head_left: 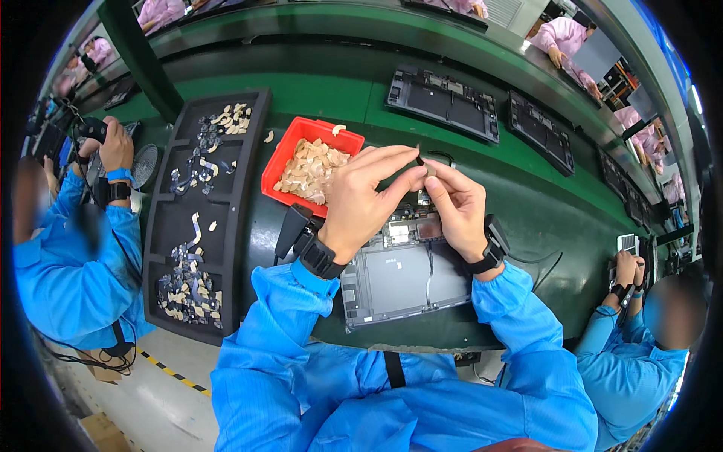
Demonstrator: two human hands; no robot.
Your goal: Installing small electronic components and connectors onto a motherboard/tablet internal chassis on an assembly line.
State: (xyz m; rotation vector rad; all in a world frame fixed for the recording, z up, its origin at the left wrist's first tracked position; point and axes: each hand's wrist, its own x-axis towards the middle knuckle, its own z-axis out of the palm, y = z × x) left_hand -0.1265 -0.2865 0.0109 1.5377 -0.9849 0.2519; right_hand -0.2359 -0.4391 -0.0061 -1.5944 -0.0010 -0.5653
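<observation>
My left hand and my right hand meet above the far edge of an opened laptop-like chassis. Both pinch at a small part, dark at its upper end, with a tan bit by my right fingertips; its full shape is hidden by the fingers. Grey panels fill the chassis's near half, and circuit boards show along its far side, partly covered by my hands. Just left of my left hand stands a red bin holding many tan paper-like pieces.
On the left lies a black compartment tray with small dark and tan parts. Other chassis rest on the green bench further back. Co-workers in blue sit at either side; others in pink work across the line.
</observation>
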